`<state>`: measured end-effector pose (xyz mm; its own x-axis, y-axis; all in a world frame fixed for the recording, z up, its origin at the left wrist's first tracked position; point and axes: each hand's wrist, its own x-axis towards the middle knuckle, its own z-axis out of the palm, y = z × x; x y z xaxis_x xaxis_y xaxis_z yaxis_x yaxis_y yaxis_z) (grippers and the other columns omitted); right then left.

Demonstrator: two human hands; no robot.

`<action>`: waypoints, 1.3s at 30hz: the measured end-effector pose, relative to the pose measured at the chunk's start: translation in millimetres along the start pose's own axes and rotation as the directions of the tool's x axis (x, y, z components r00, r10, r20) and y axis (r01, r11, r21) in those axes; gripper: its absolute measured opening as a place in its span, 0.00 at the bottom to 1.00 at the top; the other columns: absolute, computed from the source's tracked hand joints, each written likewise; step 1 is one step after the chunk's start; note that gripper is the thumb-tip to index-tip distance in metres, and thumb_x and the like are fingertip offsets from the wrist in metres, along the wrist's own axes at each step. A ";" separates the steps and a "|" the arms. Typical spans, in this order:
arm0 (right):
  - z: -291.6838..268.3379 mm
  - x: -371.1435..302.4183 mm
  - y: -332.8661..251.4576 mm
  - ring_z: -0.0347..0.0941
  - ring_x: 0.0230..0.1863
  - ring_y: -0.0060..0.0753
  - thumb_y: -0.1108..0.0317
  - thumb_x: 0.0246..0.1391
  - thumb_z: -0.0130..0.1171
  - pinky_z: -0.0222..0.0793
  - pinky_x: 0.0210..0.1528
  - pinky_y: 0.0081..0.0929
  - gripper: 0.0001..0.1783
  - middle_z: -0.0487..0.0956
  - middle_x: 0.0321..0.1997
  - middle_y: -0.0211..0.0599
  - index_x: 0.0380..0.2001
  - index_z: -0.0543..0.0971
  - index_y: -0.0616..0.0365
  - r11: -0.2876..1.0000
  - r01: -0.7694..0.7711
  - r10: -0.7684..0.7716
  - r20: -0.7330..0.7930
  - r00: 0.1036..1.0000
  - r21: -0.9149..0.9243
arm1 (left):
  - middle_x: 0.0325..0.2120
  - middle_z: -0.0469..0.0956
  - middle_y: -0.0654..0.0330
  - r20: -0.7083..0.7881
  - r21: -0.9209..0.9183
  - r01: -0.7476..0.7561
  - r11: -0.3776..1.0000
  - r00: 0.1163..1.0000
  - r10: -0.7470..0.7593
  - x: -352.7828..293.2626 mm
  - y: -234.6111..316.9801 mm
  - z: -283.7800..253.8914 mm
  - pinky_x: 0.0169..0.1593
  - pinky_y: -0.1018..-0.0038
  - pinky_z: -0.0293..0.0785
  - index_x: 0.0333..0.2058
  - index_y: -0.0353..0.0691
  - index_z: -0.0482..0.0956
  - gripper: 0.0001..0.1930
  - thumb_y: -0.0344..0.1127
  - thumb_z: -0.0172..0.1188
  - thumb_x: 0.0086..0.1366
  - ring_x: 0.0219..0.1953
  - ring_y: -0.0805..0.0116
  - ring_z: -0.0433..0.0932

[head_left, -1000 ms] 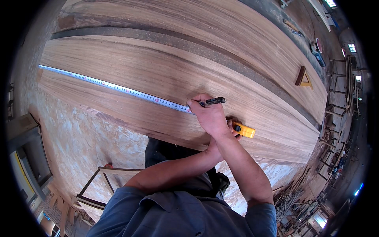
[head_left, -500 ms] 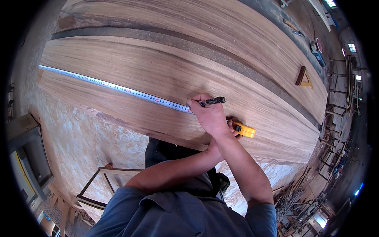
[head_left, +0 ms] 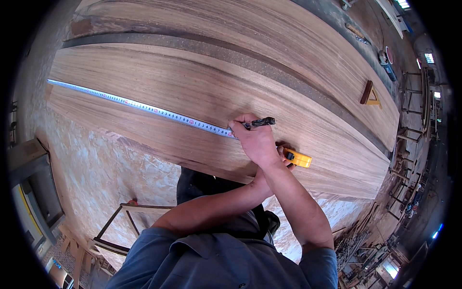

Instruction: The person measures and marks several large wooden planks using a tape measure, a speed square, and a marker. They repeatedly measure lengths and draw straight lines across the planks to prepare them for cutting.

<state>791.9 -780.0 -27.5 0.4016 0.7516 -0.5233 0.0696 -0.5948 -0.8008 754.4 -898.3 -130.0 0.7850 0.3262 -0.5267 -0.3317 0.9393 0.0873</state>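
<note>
A long wooden panel (head_left: 202, 72) lies before me. The silver tape blade (head_left: 173, 115) stretches over it from the panel's far left end to my right hand (head_left: 257, 144). A black marker pen (head_left: 261, 123) is gripped in that hand's closed fingers; its tip is hidden by them, beside the blade. My forearms cross, the right over the left. My left hand (head_left: 281, 154), mostly covered by the right wrist, grips the yellow tape measure case (head_left: 301, 159) resting on the panel to the right.
Beyond a dark gap lies a second wooden panel (head_left: 231, 29). On its right part rests a try square (head_left: 369, 94) with a dark wooden stock. A wooden-handled tool (head_left: 355, 32) lies past its far edge. A small frame (head_left: 120, 229) stands on the floor at the lower left.
</note>
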 end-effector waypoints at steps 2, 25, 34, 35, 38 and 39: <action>-1.0 -0.8 -3.1 0.77 0.30 0.28 0.61 0.59 0.64 0.73 0.36 0.27 0.14 0.82 0.28 0.37 0.38 0.83 0.62 1.000 -0.017 0.017 0.011 1.000 -0.012 | 0.55 0.67 0.68 0.011 0.014 -0.004 1.000 1.000 0.004 1.5 -0.3 -2.6 0.66 0.57 0.68 0.61 0.49 0.64 0.23 0.53 0.51 0.76 0.59 0.73 0.69; -111.8 -83.6 -29.7 0.76 0.41 0.43 0.58 0.73 0.44 0.72 0.49 0.40 0.23 0.79 0.38 0.54 0.29 0.75 0.64 0.675 0.519 -0.439 -0.281 0.854 0.524 | 0.44 0.79 0.51 -0.180 0.101 -0.380 0.920 0.902 0.392 -124.4 141.7 11.0 0.61 0.57 0.72 0.48 0.39 0.74 0.17 0.45 0.42 0.78 0.50 0.56 0.78; -136.7 -199.1 -66.1 0.80 0.40 0.55 0.70 0.66 0.51 0.82 0.39 0.51 0.13 0.80 0.39 0.53 0.28 0.79 0.65 0.144 0.327 -0.949 0.037 0.314 0.934 | 0.33 0.77 0.60 -0.179 0.299 -0.714 0.633 0.610 0.772 -216.7 297.4 -11.4 0.46 0.63 0.76 0.54 0.42 0.72 0.13 0.38 0.48 0.76 0.36 0.63 0.78; -131.9 -206.9 -65.2 0.81 0.39 0.57 0.72 0.65 0.52 0.83 0.38 0.52 0.12 0.80 0.39 0.53 0.29 0.79 0.66 0.066 0.303 -0.966 -0.015 0.257 0.951 | 0.32 0.77 0.61 -0.199 0.335 -0.714 0.614 0.584 0.787 -221.8 295.3 -3.0 0.44 0.63 0.77 0.54 0.43 0.72 0.13 0.39 0.47 0.77 0.35 0.64 0.78; -117.5 -225.3 -63.9 0.82 0.38 0.61 0.76 0.62 0.55 0.86 0.36 0.55 0.08 0.80 0.39 0.52 0.30 0.81 0.66 -0.132 0.325 -0.982 -0.168 0.087 0.936 | 0.30 0.76 0.60 -0.121 0.408 -0.679 0.610 0.622 0.774 -225.1 285.2 7.1 0.36 0.67 0.79 0.56 0.40 0.72 0.16 0.39 0.51 0.75 0.31 0.65 0.77; -115.2 -226.5 -59.6 0.82 0.38 0.62 0.76 0.62 0.55 0.86 0.36 0.56 0.08 0.80 0.41 0.53 0.30 0.81 0.66 -0.199 0.358 -0.978 -0.210 -0.010 0.912 | 0.29 0.76 0.60 -0.095 0.422 -0.662 0.619 0.646 0.757 -225.5 283.1 9.7 0.35 0.67 0.79 0.55 0.40 0.73 0.16 0.39 0.53 0.74 0.30 0.65 0.77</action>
<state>801.9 -947.7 172.4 0.1198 0.5143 0.8492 -0.7028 0.6481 -0.2934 488.6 -704.9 21.7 0.2066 0.9118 -0.3549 -0.5041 0.4101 0.7601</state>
